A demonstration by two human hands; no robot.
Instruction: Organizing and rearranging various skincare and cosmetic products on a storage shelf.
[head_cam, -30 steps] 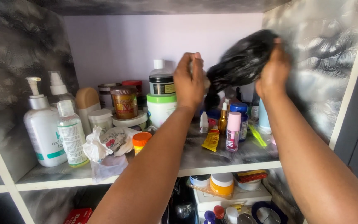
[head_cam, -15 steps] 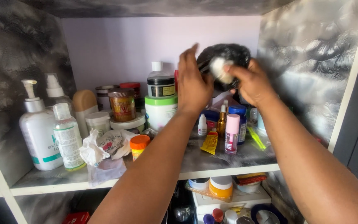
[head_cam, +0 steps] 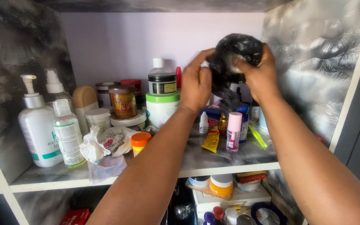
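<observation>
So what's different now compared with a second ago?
The black plastic bag, stretched out to the right a second ago, is now bunched into a ball between the right hand and left hand, which have closed in on it. The white bit seen half a second ago is nearly covered. Bottles and jars on the shelf have not moved.

Head-worn camera, single view, facing a cluttered shelf compartment.
The view looks forward and slightly down from close range into the shelf point(head_cam: 213, 160), its lilac back wall squarely ahead; both forearms enter from the lower edge, and part of the compartment below shows at the bottom.
</observation>
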